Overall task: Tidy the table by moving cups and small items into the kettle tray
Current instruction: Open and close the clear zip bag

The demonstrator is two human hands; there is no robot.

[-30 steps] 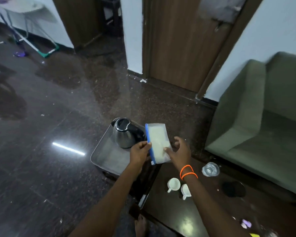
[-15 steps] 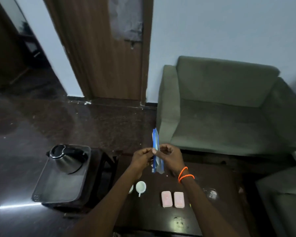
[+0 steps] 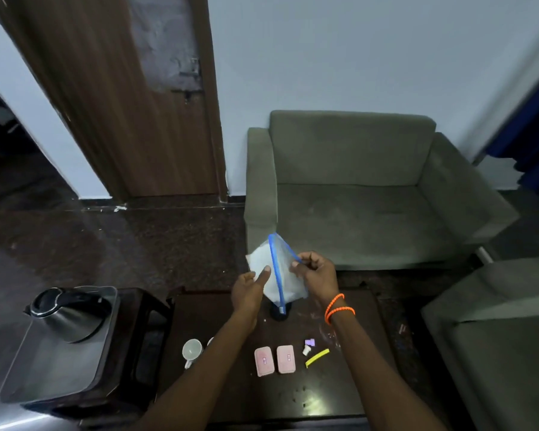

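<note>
A clear zip bag (image 3: 263, 262) with a blue seal hangs above the dark table (image 3: 231, 387). My left hand (image 3: 249, 290) pinches its left side with the thumb. My right hand (image 3: 316, 270) pinches the blue seal edge, and the mouth is spread apart. On the table lie a white cup (image 3: 191, 351) on its side, two pink packets (image 3: 274, 359), a yellow sachet (image 3: 317, 357) and small white and purple bits (image 3: 308, 346). The steel kettle (image 3: 67, 314) stands on the grey tray (image 3: 59, 368) at the left, on a dark stool.
A green armchair (image 3: 371, 194) stands beyond the table and a second green seat (image 3: 495, 337) at the right. A wooden door (image 3: 131, 104) is at the back left. A dark round object (image 3: 279, 314) sits under the bag.
The view has swung right, from the kettle tray to the table. The bag went from flat, to edge-on, to its mouth pulled apart between both hands.
</note>
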